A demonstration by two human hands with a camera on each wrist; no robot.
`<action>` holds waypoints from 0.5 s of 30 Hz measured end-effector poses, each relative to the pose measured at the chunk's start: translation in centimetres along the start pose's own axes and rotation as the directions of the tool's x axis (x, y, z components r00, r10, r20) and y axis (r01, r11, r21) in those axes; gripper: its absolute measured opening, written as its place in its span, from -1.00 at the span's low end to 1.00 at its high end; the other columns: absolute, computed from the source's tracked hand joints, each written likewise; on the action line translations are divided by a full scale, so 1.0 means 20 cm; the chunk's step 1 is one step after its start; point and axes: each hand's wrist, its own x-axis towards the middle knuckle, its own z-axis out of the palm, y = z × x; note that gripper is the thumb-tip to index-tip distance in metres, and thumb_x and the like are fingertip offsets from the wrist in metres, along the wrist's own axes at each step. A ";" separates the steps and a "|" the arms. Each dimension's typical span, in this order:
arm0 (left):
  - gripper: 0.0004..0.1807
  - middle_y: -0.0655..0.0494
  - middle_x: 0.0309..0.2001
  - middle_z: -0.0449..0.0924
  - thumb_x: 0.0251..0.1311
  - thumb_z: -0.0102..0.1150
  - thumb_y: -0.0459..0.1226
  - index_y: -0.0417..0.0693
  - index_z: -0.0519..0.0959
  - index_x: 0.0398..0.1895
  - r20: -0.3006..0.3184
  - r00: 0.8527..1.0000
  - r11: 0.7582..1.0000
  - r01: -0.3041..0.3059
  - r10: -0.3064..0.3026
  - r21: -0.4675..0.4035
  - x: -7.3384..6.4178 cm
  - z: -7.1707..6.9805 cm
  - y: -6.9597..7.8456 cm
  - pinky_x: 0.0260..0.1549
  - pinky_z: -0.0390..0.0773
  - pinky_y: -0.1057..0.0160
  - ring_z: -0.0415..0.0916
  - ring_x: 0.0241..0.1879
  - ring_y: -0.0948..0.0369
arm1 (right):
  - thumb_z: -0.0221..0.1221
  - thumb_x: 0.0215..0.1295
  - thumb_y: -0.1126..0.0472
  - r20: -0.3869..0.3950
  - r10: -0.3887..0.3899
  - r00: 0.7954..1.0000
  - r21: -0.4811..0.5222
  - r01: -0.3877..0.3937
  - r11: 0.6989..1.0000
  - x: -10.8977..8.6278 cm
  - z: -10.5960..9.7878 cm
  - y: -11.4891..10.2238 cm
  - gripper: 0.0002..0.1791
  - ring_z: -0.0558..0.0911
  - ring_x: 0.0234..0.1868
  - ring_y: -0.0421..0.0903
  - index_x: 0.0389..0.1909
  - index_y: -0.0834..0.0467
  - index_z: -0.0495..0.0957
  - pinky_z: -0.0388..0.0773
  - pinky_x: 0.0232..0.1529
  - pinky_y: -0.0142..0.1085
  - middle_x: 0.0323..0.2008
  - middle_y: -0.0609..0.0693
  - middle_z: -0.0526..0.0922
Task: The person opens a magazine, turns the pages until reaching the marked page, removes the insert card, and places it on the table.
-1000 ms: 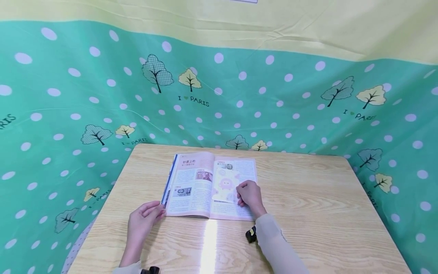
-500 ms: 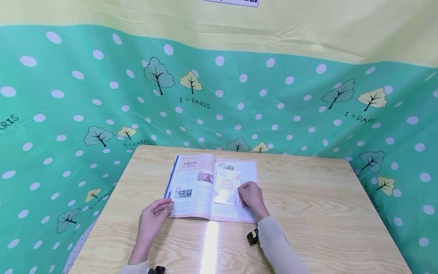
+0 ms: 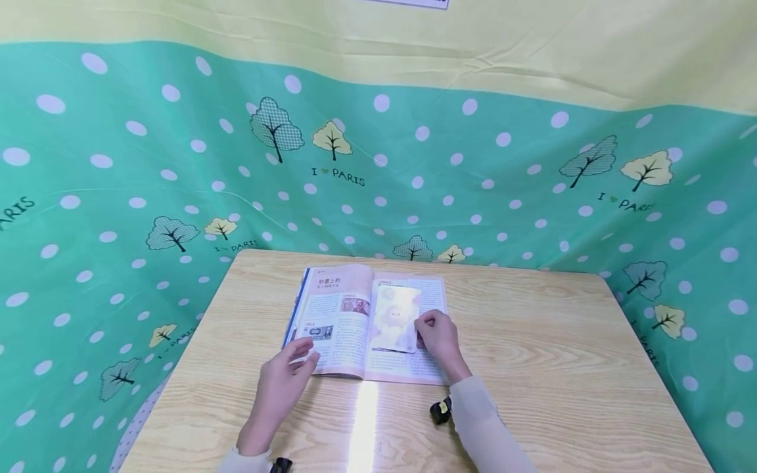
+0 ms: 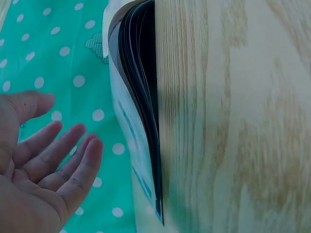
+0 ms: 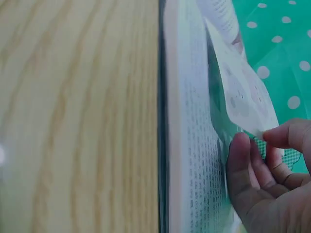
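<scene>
An open magazine (image 3: 337, 351) lies on the wooden table, printed text and small pictures on both pages. Over its right page is a pale card (image 3: 395, 322) with a pink cartoon figure. My right hand (image 3: 439, 338) pinches the card's right edge, thumb on top (image 5: 286, 136). In the right wrist view the card (image 5: 245, 92) stands tilted, its near edge raised off the page. My left hand (image 3: 286, 378) is over the lower left corner of the left page. Its fingers are spread from the thumb and hold nothing, as the left wrist view shows the hand (image 4: 53, 165) beside the magazine's curved page edges (image 4: 138, 87).
The wooden table (image 3: 532, 328) extends to both sides of the magazine. Behind and around it hangs a green dotted curtain (image 3: 378, 197) with tree prints. A strip of light reflects on the table's front. Black wrist straps show at both sleeves.
My left hand has moved right from beside the magazine's left edge to over its page, thumb and fingers parting. The card's right edge has tilted up and shifted slightly right with my right hand.
</scene>
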 end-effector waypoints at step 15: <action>-0.40 -0.26 0.16 0.55 0.16 0.41 -0.25 -0.35 0.50 0.23 0.030 0.840 0.776 -0.514 0.542 0.365 0.01 0.05 0.03 0.19 0.56 -0.10 0.49 0.18 -0.14 | 0.26 0.34 0.25 0.033 0.069 0.997 0.261 -0.075 0.962 0.01 -0.06 0.04 -0.73 0.70 -0.40 -0.06 0.01 0.22 0.53 0.74 -0.36 -0.29 -0.33 0.06 0.74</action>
